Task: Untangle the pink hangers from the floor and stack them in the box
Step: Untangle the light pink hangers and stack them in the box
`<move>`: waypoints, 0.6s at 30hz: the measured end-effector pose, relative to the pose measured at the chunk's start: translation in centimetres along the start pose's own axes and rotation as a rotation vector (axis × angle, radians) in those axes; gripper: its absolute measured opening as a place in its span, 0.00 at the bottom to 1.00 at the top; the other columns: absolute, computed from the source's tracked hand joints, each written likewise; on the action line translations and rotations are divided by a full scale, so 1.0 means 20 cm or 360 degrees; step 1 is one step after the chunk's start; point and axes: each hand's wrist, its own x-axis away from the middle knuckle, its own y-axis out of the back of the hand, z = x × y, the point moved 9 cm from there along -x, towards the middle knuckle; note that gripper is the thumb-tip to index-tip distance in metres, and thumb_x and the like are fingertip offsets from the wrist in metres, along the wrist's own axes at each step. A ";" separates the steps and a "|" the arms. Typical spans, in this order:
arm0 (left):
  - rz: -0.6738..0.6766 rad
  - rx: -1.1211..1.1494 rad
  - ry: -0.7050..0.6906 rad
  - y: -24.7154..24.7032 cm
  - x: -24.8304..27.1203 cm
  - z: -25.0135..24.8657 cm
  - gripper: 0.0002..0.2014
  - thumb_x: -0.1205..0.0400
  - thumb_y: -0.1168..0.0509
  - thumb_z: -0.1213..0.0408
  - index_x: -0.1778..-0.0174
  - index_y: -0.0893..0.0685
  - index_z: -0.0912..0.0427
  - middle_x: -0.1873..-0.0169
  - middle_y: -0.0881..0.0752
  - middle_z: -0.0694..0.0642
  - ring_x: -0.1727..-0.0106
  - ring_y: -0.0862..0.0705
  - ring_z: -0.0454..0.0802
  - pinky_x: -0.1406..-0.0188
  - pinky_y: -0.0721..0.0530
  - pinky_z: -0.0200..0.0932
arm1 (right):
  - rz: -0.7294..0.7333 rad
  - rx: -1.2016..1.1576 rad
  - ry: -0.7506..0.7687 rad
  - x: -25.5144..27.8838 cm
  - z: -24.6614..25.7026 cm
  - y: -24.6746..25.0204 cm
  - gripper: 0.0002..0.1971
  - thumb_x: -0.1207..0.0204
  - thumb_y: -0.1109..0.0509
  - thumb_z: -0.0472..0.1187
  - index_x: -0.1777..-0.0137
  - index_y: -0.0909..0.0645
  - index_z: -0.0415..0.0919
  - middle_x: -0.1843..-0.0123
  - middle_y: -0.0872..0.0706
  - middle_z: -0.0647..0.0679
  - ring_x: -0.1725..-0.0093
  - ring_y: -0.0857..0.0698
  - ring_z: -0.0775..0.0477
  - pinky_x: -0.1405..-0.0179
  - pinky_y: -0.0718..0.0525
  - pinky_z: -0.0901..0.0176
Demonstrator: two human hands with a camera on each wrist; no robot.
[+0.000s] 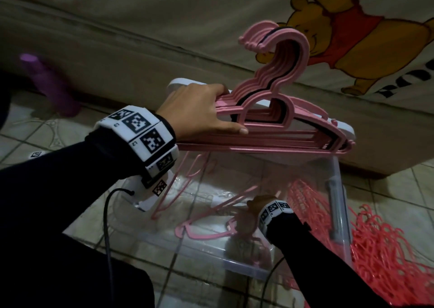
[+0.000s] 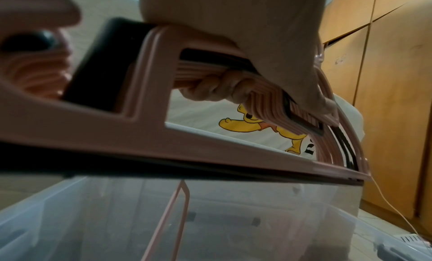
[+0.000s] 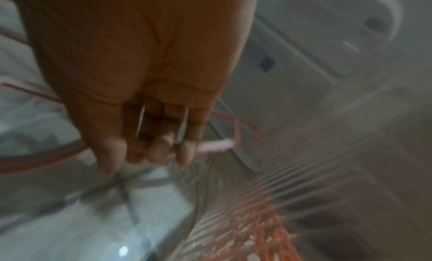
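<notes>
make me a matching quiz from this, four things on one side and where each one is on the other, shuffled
Things:
1. stack of pink hangers
2. thin pink hangers
3. red hangers
4. purple bottle

Places:
A. on the floor tiles, right of the clear box
B. standing on the floor at far left
C. gripped in the left hand above the box
D. inside the box, by the right hand

Pairs: 1-C, 2-D, 3-A, 4-B

hanger stack (image 1: 277, 124) above box (image 1: 341, 216), in left hand (image 1: 197, 113) | loose hangers (image 1: 204, 228) inside box, right hand (image 1: 246, 216) among them | net (image 1: 375, 249) right of box | bed (image 1: 164, 38) behind
</notes>
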 end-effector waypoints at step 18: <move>-0.0087 -0.0021 0.0102 0.11 0.06 0.00 0.54 0.49 0.43 0.17 0.32 0.23 0.51 0.40 0.14 0.54 0.40 0.16 0.58 0.47 0.22 0.48 | -0.0565 -0.0164 0.0228 0.55 -0.05 0.76 0.11 0.17 0.40 0.42 0.38 0.27 0.41 0.42 0.18 0.37 0.45 0.16 0.36 0.50 0.18 0.47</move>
